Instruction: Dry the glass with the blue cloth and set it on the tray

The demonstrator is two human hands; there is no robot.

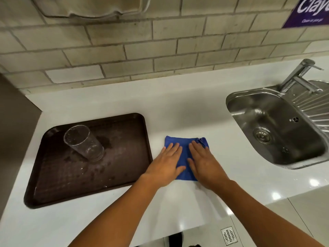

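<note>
A clear glass [83, 142] stands upright on the dark brown tray [122, 168], towards its far left; water drops speckle the tray around it. The blue cloth [186, 157] lies folded flat on the white counter, just right of the tray. My left hand [166, 163] and my right hand [204, 163] both rest palm down on the cloth, fingers spread and pointing away from me. Neither hand grips anything. Much of the cloth is hidden under the hands.
A steel sink [277, 129] with a tap [299, 75] and ribbed drainer sits at the right of the counter [178, 107]. A tiled wall runs along the back. A dark panel [16, 131] borders the counter at the left.
</note>
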